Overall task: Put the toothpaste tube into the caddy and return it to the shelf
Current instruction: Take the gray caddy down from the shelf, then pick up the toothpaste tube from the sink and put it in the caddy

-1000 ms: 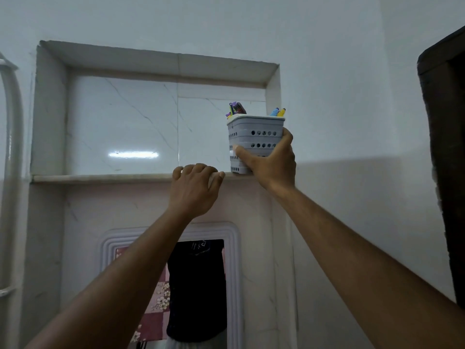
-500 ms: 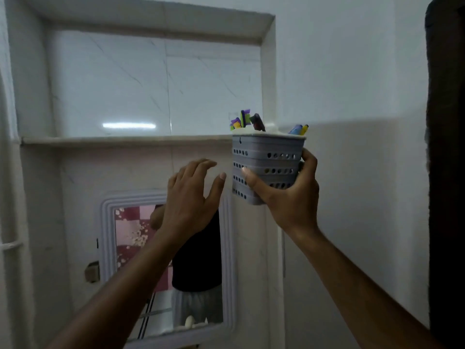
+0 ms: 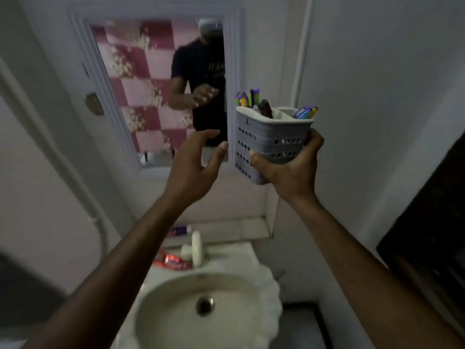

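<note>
The sink (image 3: 176, 321) sits low in the room, round and white, with a dark drain (image 3: 205, 305) in its middle. Above the sink there is open air, and both arms reach up through it. A wall stands close on the right of the sink and a white pipe (image 3: 75, 182) runs down the wall on the left. A dark thing (image 3: 432, 238) stands out from the right wall.

A mirror (image 3: 151, 91) hangs on the wall above the sink. A small ledge (image 3: 241, 230) runs between the mirror and the sink. On the back rim of the sink lie a white soap bar (image 3: 186, 251), a white bottle (image 3: 197, 248) and a red packet (image 3: 173, 262), all close together.

The right hand (image 3: 289, 170) holds the caddy (image 3: 271, 144) up in front of the wall, just right of the mirror and well above the sink. Its fingers wrap around the bottom of the caddy. The caddy is grey with rows of small holes and a white rim. Bright toothbrushes (image 3: 247, 98) stick out of the top.

The left hand (image 3: 193, 170) is empty, fingers spread wide, just beside the caddy but not touching it.

The toothpaste tube (image 3: 181, 230) lies flat on the ledge above the sink. It looks purple and white, partly hidden by the left arm.
</note>
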Action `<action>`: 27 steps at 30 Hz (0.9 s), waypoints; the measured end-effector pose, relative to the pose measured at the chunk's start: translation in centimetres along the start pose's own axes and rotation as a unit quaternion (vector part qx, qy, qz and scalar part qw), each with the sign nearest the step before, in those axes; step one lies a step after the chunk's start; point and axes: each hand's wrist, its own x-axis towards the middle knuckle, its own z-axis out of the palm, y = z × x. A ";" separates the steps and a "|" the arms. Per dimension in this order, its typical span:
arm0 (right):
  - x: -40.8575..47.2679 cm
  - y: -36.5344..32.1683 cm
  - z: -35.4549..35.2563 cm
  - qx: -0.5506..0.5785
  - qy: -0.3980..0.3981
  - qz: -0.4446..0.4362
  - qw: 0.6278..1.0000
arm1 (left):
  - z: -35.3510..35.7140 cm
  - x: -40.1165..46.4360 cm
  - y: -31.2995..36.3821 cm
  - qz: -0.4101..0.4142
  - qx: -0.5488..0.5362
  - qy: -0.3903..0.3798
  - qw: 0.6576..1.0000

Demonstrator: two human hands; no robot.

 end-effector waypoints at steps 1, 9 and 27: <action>-1.5 1.6 -0.4 -0.005 -0.015 0.021 1.000 | 1.1 -2.0 -0.8 -0.019 -0.006 -0.010 1.000; -9.5 9.7 -2.0 -0.076 -0.079 0.120 0.987 | 6.3 -12.4 -5.9 -0.156 -0.014 -0.009 0.988; -22.2 20.6 5.3 -0.260 -0.106 0.285 0.917 | 7.4 -22.9 -23.7 -0.349 -0.009 -0.154 0.924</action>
